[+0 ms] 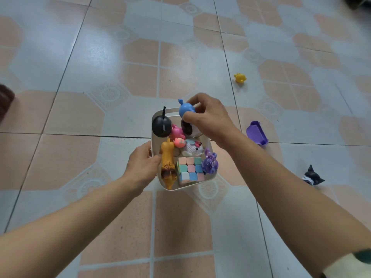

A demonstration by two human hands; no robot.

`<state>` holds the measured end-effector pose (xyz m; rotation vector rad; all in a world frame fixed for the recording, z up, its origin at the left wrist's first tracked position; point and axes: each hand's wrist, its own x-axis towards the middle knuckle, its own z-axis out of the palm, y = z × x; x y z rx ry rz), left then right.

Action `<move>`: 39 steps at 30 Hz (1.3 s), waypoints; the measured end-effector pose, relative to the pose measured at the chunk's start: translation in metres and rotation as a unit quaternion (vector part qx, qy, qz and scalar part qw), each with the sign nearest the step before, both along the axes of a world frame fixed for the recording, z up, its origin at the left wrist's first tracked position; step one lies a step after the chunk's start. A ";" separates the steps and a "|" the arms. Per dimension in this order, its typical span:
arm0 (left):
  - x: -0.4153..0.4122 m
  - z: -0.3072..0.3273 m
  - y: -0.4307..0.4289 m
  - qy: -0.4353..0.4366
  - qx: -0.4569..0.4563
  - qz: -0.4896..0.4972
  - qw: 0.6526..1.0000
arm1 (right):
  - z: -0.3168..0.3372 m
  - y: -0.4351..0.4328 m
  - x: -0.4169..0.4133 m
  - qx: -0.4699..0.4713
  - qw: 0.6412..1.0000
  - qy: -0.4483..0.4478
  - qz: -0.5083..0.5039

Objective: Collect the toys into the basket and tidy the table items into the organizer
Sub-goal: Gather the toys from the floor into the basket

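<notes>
Your left hand [141,164] grips the left rim of the white plastic basket [155,138], thumb hooked over the edge and the fingers curled out of sight along the outside wall. Just right of that thumb, inside the basket, lies a long orange rubber animal toy [168,163]. Past it sits a pastel-coloured puzzle cube [189,169], and a translucent purple toy [210,162] rests against the right wall.

Farther in, between your two hands, are a white knitted toy [192,148], a small orange-pink ball [179,142] and a pink plastic figure [177,132]. A round black toy with a thin antenna [161,126] stands at the far left corner.

Your right hand [208,119] hovers over the far end of the basket. Its thumb and fingertips pinch a round blue plastic toy [186,109], held above the rim. Directly under that thumb a black-and-white toy [189,128] lies in the basket; you cannot tell whether the hand touches it.

On the tiled floor [120,57], well to the right of your right forearm, a small black figure [313,176] lies on its side. A purple plastic tub [257,132] sits near the right wrist, outside the basket. Beyond the fingers of the right hand, well apart, a small yellow toy [240,78] rests on the tiles.
</notes>
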<state>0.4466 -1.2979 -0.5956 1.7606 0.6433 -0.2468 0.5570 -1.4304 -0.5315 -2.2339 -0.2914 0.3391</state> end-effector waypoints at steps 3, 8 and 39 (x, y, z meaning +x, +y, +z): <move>-0.001 0.002 -0.005 -0.007 0.000 -0.011 1.000 | 0.002 0.000 -0.001 0.025 1.000 -0.003 0.003; -0.002 0.006 -0.011 -0.017 -0.001 -0.022 1.000 | -0.001 -0.004 -0.002 -0.039 0.995 -0.092 0.021; 0.031 0.002 -0.180 0.007 -0.054 -0.148 0.987 | -0.064 -0.327 -0.024 -0.320 0.902 0.010 -0.288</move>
